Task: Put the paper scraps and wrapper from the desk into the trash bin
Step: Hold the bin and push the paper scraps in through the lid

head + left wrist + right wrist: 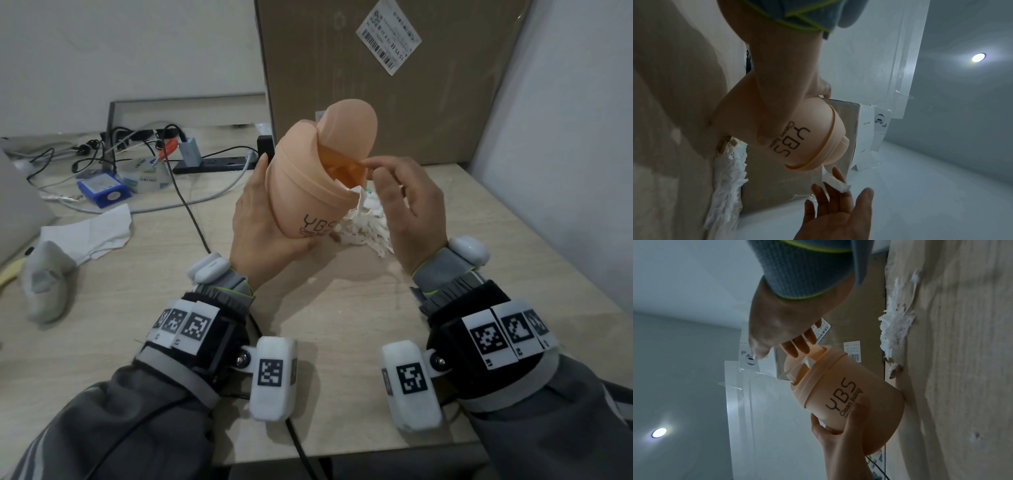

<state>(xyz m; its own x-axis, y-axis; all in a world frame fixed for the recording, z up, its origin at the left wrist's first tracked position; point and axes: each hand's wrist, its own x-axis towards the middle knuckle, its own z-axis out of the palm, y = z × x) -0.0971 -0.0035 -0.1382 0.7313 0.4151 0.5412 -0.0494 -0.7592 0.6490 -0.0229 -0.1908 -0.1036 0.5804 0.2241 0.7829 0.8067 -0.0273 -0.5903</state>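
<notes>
My left hand (pixel 253 219) grips a small peach trash bin (pixel 308 192) marked "YBS" and holds it tilted above the desk (pixel 308 308). At the bin's swing-lid opening, my right hand (pixel 373 171) has its fingers (pixel 797 345) straight and spread. They touch a white paper scrap (pixel 807 361) that sticks out of the opening; the same scrap (pixel 835 181) lies against the fingers in the left wrist view. A pile of shredded white paper scraps (pixel 363 229) lies on the desk just behind the bin. A crumpled white sheet (pixel 96 233) lies at the left.
A large cardboard box (pixel 376 78) stands at the back, close behind the scraps. A power strip (pixel 212 164), tangled cables, a blue box (pixel 102 188) and a grey plush toy (pixel 44 274) fill the left side. A black cable (pixel 191 212) runs across the desk.
</notes>
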